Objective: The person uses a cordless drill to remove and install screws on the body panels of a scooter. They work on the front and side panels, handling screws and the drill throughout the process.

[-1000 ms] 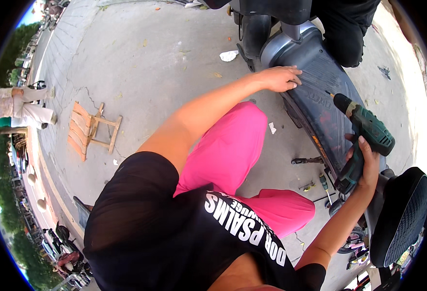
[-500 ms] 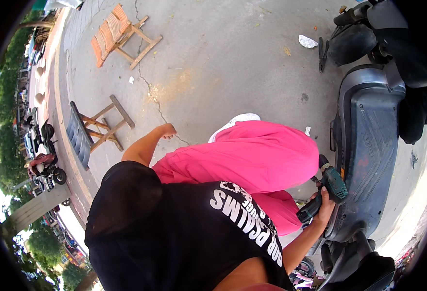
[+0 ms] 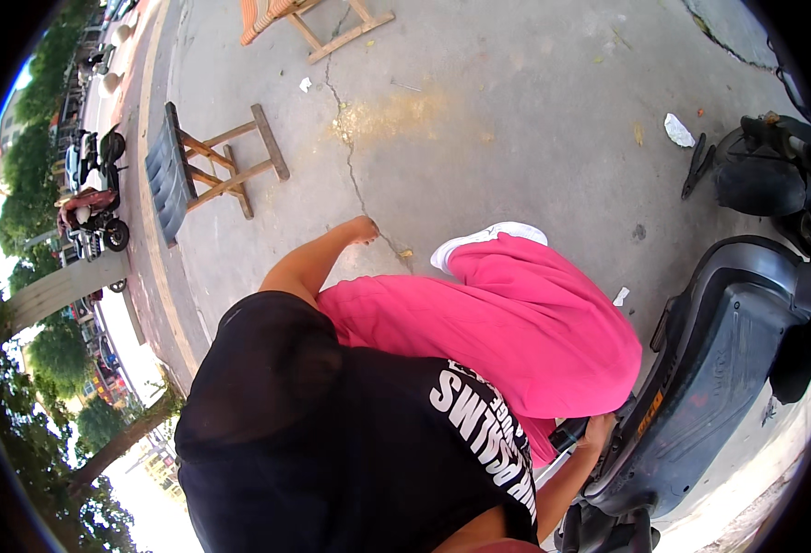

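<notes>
My right hand [image 3: 597,431] is closed around a cordless drill [image 3: 568,433], low against the side of a grey scooter [image 3: 700,392]. Only the drill's dark lower end shows; the pink trouser knee [image 3: 590,369] hides its body and tip, so I cannot tell whether it touches the scooter. Out to the left, past my thigh, my left hand [image 3: 362,229] hangs above the concrete with curled fingers. Whatever it may hold is hidden. A white shoe [image 3: 479,242] sticks out from under my bent leg.
A dark-seated folding stool [image 3: 170,175] stands at the left, an orange-striped chair [image 3: 267,18] beyond it. Black pliers [image 3: 698,168] and crumpled white paper [image 3: 678,131] lie near the scooter's wheel. Yellowish dust [image 3: 387,115] marks the cracked concrete. Motorbikes [image 3: 92,212] are parked far left.
The view has shifted, so stool and scooter sit elsewhere in the picture. My right hand has brought the drill lower toward the scooter's side, behind the knee. The left hand remains curled.
</notes>
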A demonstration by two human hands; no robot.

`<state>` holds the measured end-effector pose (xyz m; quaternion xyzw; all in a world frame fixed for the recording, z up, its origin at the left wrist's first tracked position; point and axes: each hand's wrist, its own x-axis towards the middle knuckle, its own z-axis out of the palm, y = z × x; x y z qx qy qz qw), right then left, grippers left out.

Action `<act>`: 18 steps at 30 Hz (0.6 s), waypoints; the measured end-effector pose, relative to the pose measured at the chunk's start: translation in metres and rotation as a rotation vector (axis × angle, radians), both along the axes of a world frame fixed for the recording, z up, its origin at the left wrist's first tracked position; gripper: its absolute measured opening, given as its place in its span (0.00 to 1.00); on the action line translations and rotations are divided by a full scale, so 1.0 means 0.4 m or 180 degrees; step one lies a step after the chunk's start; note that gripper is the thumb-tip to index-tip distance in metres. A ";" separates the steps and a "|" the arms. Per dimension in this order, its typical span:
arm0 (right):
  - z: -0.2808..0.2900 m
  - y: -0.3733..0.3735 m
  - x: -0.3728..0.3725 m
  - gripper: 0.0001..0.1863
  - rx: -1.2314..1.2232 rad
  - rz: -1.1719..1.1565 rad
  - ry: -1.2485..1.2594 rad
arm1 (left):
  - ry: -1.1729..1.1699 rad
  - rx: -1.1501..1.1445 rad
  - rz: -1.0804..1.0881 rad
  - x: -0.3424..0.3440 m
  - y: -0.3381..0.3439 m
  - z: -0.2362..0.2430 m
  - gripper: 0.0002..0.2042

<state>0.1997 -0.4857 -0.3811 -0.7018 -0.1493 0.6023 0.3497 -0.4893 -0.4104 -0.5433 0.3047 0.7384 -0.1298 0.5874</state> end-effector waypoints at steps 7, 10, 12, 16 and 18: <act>0.124 0.069 -0.114 0.21 -0.0023 -0.0244 -0.0255 | -0.0933 0.1278 -0.0310 0.301 0.408 0.092 0.16; 0.133 0.069 -0.115 0.14 0.0019 -0.0004 -0.0426 | -0.1139 0.1463 -0.0590 0.432 0.540 0.216 0.17; 0.124 0.047 -0.120 0.13 0.0222 -0.0106 -0.0489 | -0.1305 0.1638 -0.0977 0.539 0.639 0.307 0.18; 0.136 0.007 -0.120 0.15 0.0519 -0.0546 -0.0317 | -0.1655 0.1602 -0.2875 0.789 0.841 0.469 0.20; 0.149 0.015 -0.098 0.15 0.0515 -0.0742 -0.0156 | -0.1423 0.1523 -0.4044 0.943 0.914 0.552 0.20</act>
